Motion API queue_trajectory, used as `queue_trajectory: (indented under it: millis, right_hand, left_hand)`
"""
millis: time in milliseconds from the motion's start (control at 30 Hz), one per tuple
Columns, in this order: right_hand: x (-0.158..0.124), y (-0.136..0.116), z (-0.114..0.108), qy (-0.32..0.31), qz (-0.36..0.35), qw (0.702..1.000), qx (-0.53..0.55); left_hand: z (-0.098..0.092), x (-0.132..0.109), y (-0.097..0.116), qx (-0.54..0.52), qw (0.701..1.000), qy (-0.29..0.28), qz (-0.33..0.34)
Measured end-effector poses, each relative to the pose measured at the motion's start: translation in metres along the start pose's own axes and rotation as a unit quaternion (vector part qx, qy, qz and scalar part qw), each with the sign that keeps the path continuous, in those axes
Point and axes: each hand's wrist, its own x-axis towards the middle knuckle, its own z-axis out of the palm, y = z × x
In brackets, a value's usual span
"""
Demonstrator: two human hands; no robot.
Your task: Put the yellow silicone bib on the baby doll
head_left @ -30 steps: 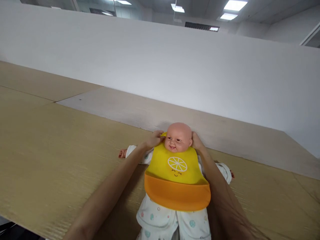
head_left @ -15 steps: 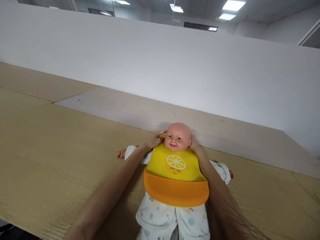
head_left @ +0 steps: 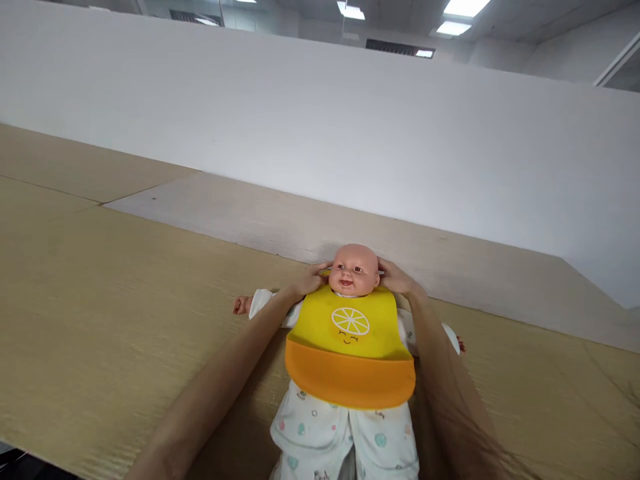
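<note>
My left forearm (head_left: pixel 225 373) and right forearm (head_left: pixel 445 373) are bare for the whole length I can see. Both are slim and long, narrow at the wrist and steadily broader toward the near edge of the desk (head_left: pixel 125 300). The skin looks smooth, its outline soft and lightly rounded. My left hand (head_left: pixel 310 281) is bare too, with slender fingers and a slim thumb. My right hand (head_left: pixel 396 277) is just as bare, small and narrow, its fingertips partly hidden. Thin, wispy lines cross my right forearm low down and run on toward the right end of the desk; I can't tell whether they are hair or shadow.
</note>
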Motion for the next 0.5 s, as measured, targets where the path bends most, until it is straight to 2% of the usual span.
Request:
queue_trajectory:
  millis: [100,300,500]
  right_hand:
    - [-0.005,-0.001,0.0,-0.015,0.006,1.0,0.02]
    - [-0.002,0.003,0.017,0.048,-0.021,0.999,0.012]
    - [-0.001,-0.005,0.02,0.061,0.032,0.998,0.001]
  left_hand:
    - [-0.001,0.001,-0.001,0.011,1.0,0.002,-0.002]
    - [-0.001,0.0,0.0,0.008,1.0,0.027,-0.002]
    - [-0.002,0.0,0.0,0.04,0.999,0.037,-0.001]
